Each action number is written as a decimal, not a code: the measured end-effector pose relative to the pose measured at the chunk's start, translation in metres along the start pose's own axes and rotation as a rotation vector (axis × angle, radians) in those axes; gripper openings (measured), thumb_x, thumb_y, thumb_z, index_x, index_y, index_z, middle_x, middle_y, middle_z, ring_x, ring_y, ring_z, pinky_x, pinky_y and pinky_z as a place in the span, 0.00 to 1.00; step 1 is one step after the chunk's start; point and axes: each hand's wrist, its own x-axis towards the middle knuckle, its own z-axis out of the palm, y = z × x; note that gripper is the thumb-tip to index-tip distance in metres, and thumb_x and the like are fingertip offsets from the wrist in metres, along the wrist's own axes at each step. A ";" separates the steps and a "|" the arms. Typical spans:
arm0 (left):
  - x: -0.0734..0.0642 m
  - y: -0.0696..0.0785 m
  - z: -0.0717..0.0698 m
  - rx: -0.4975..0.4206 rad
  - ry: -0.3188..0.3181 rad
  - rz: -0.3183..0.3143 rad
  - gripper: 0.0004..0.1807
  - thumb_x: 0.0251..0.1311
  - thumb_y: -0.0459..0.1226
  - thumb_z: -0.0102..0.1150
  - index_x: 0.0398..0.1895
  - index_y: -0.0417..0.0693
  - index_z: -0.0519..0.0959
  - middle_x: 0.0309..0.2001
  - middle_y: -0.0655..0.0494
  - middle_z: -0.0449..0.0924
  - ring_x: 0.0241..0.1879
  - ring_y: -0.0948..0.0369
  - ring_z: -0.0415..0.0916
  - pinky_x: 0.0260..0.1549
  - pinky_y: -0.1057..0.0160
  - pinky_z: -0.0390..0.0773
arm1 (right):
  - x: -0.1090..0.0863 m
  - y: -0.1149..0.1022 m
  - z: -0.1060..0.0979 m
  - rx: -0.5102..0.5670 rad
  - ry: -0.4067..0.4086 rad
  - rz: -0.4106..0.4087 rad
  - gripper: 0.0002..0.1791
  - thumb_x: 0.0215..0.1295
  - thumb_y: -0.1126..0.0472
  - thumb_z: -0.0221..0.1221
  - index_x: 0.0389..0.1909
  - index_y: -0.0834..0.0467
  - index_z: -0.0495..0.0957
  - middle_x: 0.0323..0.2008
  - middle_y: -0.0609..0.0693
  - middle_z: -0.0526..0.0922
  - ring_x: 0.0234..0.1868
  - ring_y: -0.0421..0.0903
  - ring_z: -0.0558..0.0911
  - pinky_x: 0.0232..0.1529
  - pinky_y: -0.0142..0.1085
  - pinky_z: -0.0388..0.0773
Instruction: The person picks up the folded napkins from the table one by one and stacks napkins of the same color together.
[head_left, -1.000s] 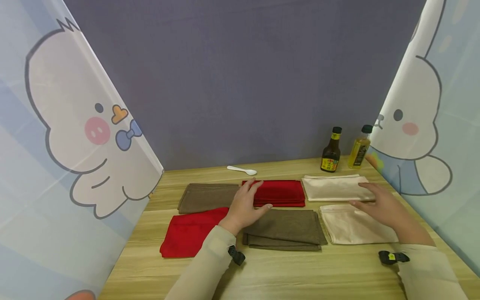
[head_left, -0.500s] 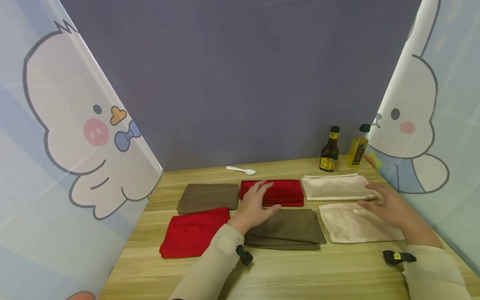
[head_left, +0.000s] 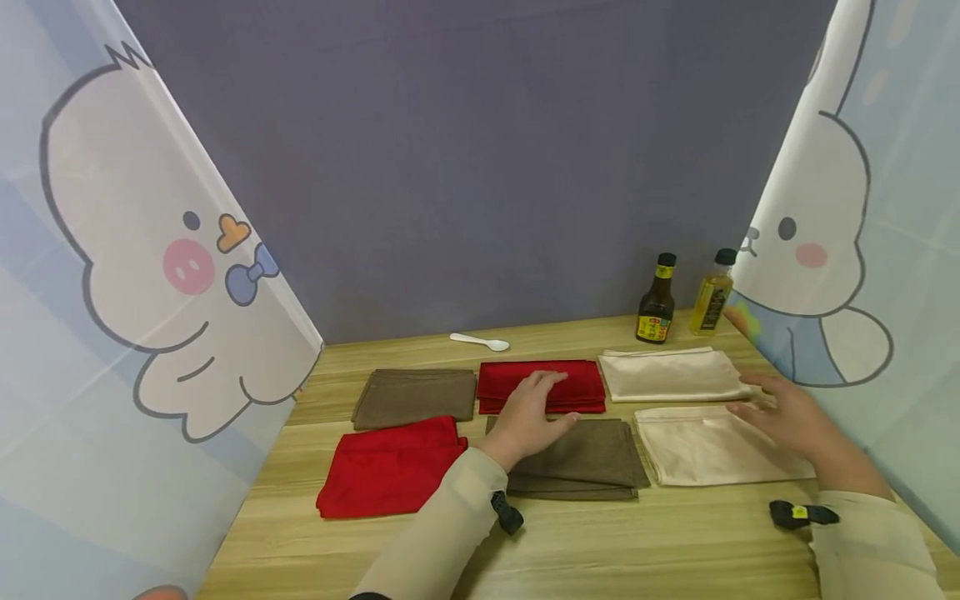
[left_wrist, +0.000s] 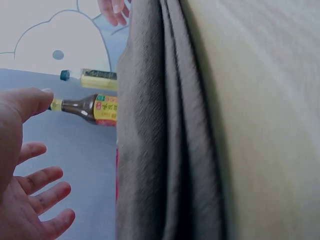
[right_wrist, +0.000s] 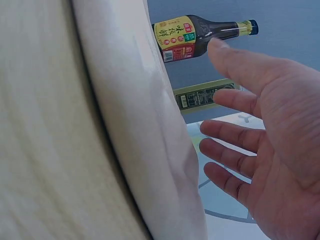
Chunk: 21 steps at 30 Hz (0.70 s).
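My left hand (head_left: 529, 418) hovers over the front grey-brown folded cloth (head_left: 581, 457), its fingers reaching toward the back red folded cloth (head_left: 542, 386). In the left wrist view its fingers (left_wrist: 50, 197) are spread with nothing between them. Over the right part of the front cream folded cloth (head_left: 712, 450) is my right hand (head_left: 789, 421), fingers loose and holding nothing. Behind that lies another cream folded cloth (head_left: 667, 377). On the left, a grey-brown folded cloth (head_left: 416, 396) lies at the back and a red one (head_left: 390, 467) in front.
At the back right stand a dark sauce bottle (head_left: 656, 302) with a yellow label and a bottle of yellow oil (head_left: 711, 296). A white spoon (head_left: 480, 341) lies near the back wall. Printed curtains (head_left: 67, 358) flank the wooden table (head_left: 585, 550) on both sides.
My left hand has moved to the right, from above the gap between the red cloths to over the front grey-brown cloth. The right hand has drifted slightly right. The cloths stay put.
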 end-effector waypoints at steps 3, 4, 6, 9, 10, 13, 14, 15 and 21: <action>0.002 0.002 0.005 0.007 -0.008 -0.005 0.38 0.69 0.55 0.65 0.78 0.57 0.67 0.69 0.58 0.71 0.68 0.56 0.71 0.68 0.55 0.71 | -0.001 0.001 0.000 -0.013 -0.001 -0.006 0.35 0.72 0.54 0.68 0.67 0.75 0.70 0.64 0.81 0.69 0.56 0.83 0.71 0.49 0.73 0.73; 0.002 0.002 0.007 0.008 -0.010 -0.006 0.37 0.69 0.55 0.65 0.78 0.56 0.67 0.68 0.58 0.72 0.68 0.56 0.71 0.67 0.55 0.71 | -0.001 0.002 0.000 -0.015 -0.001 -0.005 0.34 0.72 0.54 0.67 0.67 0.75 0.71 0.63 0.81 0.69 0.56 0.83 0.71 0.48 0.73 0.73; 0.004 0.003 0.011 0.007 -0.012 -0.008 0.37 0.68 0.55 0.66 0.77 0.56 0.68 0.68 0.58 0.73 0.67 0.56 0.72 0.67 0.55 0.71 | -0.001 0.004 -0.001 -0.020 -0.004 -0.002 0.33 0.72 0.55 0.67 0.66 0.75 0.72 0.63 0.81 0.70 0.54 0.84 0.72 0.47 0.73 0.73; 0.006 0.005 0.015 -0.003 -0.026 -0.017 0.36 0.68 0.55 0.66 0.76 0.56 0.70 0.67 0.59 0.73 0.67 0.57 0.72 0.67 0.56 0.71 | -0.002 0.006 -0.001 -0.040 -0.006 -0.005 0.31 0.72 0.56 0.67 0.65 0.75 0.73 0.61 0.81 0.72 0.53 0.83 0.74 0.47 0.72 0.74; 0.007 0.006 0.015 -0.010 -0.032 -0.019 0.35 0.68 0.55 0.66 0.75 0.56 0.70 0.68 0.60 0.73 0.67 0.57 0.72 0.67 0.56 0.71 | -0.003 0.008 -0.001 -0.046 -0.011 -0.004 0.30 0.73 0.57 0.67 0.64 0.75 0.74 0.60 0.81 0.72 0.52 0.82 0.75 0.47 0.72 0.75; 0.009 0.009 0.017 -0.022 -0.055 -0.028 0.35 0.69 0.55 0.66 0.75 0.57 0.70 0.68 0.60 0.72 0.67 0.57 0.72 0.67 0.57 0.71 | -0.003 0.013 0.000 -0.074 -0.028 -0.009 0.28 0.73 0.57 0.66 0.63 0.74 0.75 0.58 0.81 0.75 0.50 0.79 0.78 0.47 0.70 0.76; 0.009 0.010 0.017 -0.027 -0.059 -0.030 0.35 0.69 0.55 0.66 0.75 0.57 0.71 0.68 0.60 0.73 0.68 0.57 0.71 0.67 0.57 0.71 | -0.004 0.014 0.000 -0.082 -0.033 -0.010 0.27 0.74 0.58 0.65 0.63 0.74 0.76 0.58 0.81 0.75 0.50 0.79 0.79 0.47 0.70 0.77; 0.010 0.011 0.018 -0.032 -0.063 -0.032 0.35 0.69 0.55 0.66 0.75 0.56 0.71 0.68 0.60 0.73 0.68 0.57 0.71 0.67 0.58 0.71 | -0.004 0.016 0.000 -0.087 -0.040 -0.010 0.27 0.74 0.58 0.65 0.62 0.74 0.76 0.57 0.81 0.76 0.49 0.78 0.80 0.47 0.69 0.77; 0.013 0.014 0.023 -0.034 -0.079 -0.026 0.34 0.69 0.56 0.65 0.74 0.56 0.71 0.68 0.60 0.73 0.68 0.57 0.71 0.67 0.58 0.71 | -0.004 0.019 -0.001 -0.114 -0.054 0.000 0.26 0.71 0.62 0.67 0.61 0.77 0.75 0.53 0.80 0.78 0.49 0.78 0.79 0.47 0.68 0.77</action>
